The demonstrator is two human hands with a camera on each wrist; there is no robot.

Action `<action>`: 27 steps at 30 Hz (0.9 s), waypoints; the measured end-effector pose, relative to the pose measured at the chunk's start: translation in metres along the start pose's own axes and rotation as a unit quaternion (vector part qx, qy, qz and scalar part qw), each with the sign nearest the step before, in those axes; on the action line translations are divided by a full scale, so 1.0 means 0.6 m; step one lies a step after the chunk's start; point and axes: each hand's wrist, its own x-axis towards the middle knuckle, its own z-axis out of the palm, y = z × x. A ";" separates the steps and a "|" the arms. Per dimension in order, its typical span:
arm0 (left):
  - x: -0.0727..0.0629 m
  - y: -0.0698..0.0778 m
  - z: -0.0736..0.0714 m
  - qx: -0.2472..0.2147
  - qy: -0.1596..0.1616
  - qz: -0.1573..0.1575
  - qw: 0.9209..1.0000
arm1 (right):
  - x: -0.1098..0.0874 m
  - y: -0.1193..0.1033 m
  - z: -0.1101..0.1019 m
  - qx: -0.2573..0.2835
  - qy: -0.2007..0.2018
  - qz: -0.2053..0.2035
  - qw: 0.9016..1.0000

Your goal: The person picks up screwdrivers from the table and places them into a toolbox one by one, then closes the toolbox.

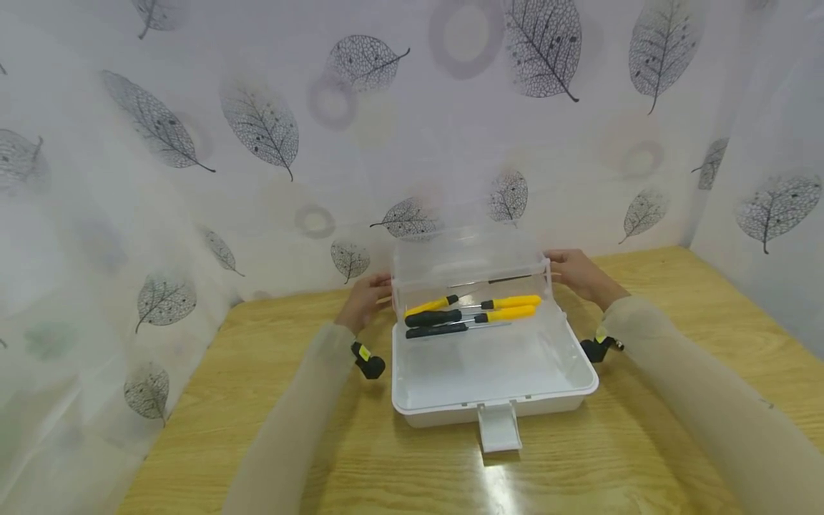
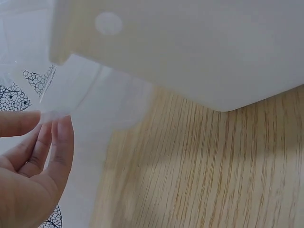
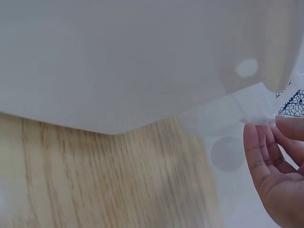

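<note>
A white plastic toolbox stands on the table with its translucent lid raised at the back. Several screwdrivers with yellow or black handles lie in its rear part, among them a thick black-handled screwdriver and a yellow-handled screwdriver. My left hand is at the lid's left side, and in the left wrist view its thumb and fingers pinch the lid's clear edge. On the opposite side my right hand pinches the lid edge between thumb and fingertips, as the right wrist view shows. The front latch hangs down.
The wood-grain table spreads around the toolbox. Behind it and at both sides hangs a pale sheet printed with leaves, close to the raised lid. Small black devices are strapped to both wrists.
</note>
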 end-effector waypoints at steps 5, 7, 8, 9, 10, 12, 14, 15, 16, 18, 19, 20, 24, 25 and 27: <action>0.000 0.000 0.000 0.000 0.005 0.017 1.000 | -0.001 -0.002 -0.004 0.005 0.002 -0.005 1.000; -0.002 0.002 -0.001 -0.002 0.008 0.029 1.000 | -0.001 -0.005 -0.006 0.008 0.007 -0.010 1.000; -0.002 0.003 -0.002 -0.004 0.009 0.036 0.999 | -0.001 -0.006 -0.007 0.011 0.010 -0.012 1.000; -0.003 0.004 -0.002 -0.005 0.009 0.042 0.999 | -0.001 -0.009 -0.008 0.013 0.011 -0.013 1.000; -0.004 0.005 -0.003 -0.006 0.010 0.047 0.999 | -0.001 -0.011 -0.010 0.015 0.013 -0.013 1.000; -0.005 0.007 -0.006 -0.008 0.009 0.055 0.998 | -0.001 -0.014 -0.013 0.011 0.016 -0.013 1.000; -0.007 0.008 -0.008 -0.006 0.005 0.065 0.998 | -0.003 -0.018 -0.015 0.011 0.016 -0.014 1.000; -0.008 0.009 -0.008 -0.004 0.004 0.069 0.998 | -0.004 -0.019 -0.016 0.007 0.016 -0.016 1.000; -0.010 0.010 -0.009 -0.004 0.005 0.072 0.997 | -0.005 -0.020 -0.017 0.007 0.018 -0.018 1.000; -0.011 0.012 -0.009 -0.006 0.008 0.078 0.997 | -0.007 -0.022 -0.018 0.010 0.024 -0.023 0.999; -0.011 0.012 -0.009 -0.007 0.011 0.080 0.997 | -0.008 -0.022 -0.018 0.013 0.026 -0.027 0.999; -0.013 0.013 -0.009 -0.010 0.014 0.080 0.997 | -0.010 -0.024 -0.018 0.018 0.029 -0.029 0.999; -0.020 0.017 -0.008 -0.016 0.021 0.088 0.996 | -0.017 -0.028 -0.018 0.031 0.036 -0.036 0.998; -0.022 0.018 -0.008 -0.017 0.022 0.090 0.996 | -0.019 -0.029 -0.017 0.034 0.036 -0.036 0.998; -0.027 0.019 -0.008 -0.017 0.022 0.097 0.995 | -0.023 -0.031 -0.017 0.036 0.037 -0.036 0.998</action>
